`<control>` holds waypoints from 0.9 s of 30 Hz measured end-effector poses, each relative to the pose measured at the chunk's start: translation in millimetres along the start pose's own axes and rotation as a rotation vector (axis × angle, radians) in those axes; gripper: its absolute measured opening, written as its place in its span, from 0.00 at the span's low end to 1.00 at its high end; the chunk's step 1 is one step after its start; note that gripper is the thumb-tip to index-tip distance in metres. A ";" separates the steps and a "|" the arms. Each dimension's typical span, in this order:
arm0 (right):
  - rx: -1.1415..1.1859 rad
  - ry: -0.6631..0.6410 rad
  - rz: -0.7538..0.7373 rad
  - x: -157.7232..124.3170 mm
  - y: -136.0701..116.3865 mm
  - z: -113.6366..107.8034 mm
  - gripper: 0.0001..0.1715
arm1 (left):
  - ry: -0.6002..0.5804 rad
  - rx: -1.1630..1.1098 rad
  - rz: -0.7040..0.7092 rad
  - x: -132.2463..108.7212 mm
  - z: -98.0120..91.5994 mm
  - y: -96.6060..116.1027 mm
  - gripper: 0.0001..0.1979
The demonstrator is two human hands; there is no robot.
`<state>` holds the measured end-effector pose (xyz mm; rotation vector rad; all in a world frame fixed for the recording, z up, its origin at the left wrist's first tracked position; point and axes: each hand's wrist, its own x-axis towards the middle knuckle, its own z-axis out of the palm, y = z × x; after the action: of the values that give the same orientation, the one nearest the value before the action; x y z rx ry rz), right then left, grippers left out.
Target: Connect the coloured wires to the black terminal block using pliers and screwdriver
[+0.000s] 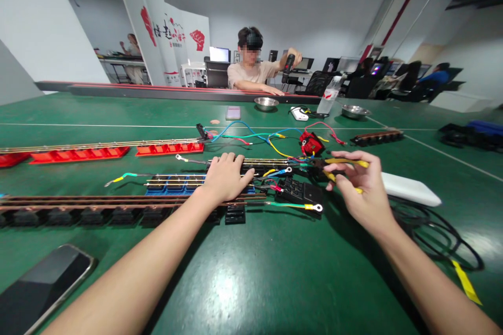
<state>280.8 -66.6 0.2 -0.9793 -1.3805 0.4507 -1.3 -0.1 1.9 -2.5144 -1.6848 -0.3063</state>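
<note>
My left hand [230, 175] lies palm down, fingers stretched out, across slim metal rails [271, 163] in the middle of the table. My right hand [365, 193] grips yellow-handled pliers [346, 160], their dark jaws pointing left at the rails' right end, among wires. What sits between the jaws is too small to make out. Nearer me are rails on blue holders [176, 184] and longer copper-coloured rails on black holders [118, 202]. A black block [296, 189] lies between my hands. A green wire with a yellow sleeve ends in a ring terminal [318, 208].
Rails on red holders [168, 148] lie at the left, with a red block [312, 143] beyond the pliers. A phone [51, 285] sits front left; a white case [411, 189] and black cable [444, 230] lie right. Opposite, a person [255, 70] holds a dark tool [288, 65].
</note>
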 end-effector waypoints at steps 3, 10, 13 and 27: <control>0.007 -0.021 -0.005 -0.1 4.9 -1.7 0.26 | 0.000 -0.003 0.000 -0.5 -0.4 -0.1 0.29; -0.010 -0.147 -0.001 -3.3 6.9 -1.0 0.20 | -0.004 0.004 -0.002 -0.8 -1.8 1.1 0.28; -0.041 -0.177 -0.002 -3.6 8.3 0.0 0.17 | -0.003 0.006 -0.002 -0.4 -1.7 1.2 0.28; -0.204 -0.257 -0.017 1.6 4.7 -8.9 0.20 | -0.012 -0.001 -0.003 -0.3 -2.0 1.1 0.28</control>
<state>290.8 -65.5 -1.7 -1.1021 -1.6905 0.4407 -0.7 -1.1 3.8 -2.5197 -1.6938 -0.2935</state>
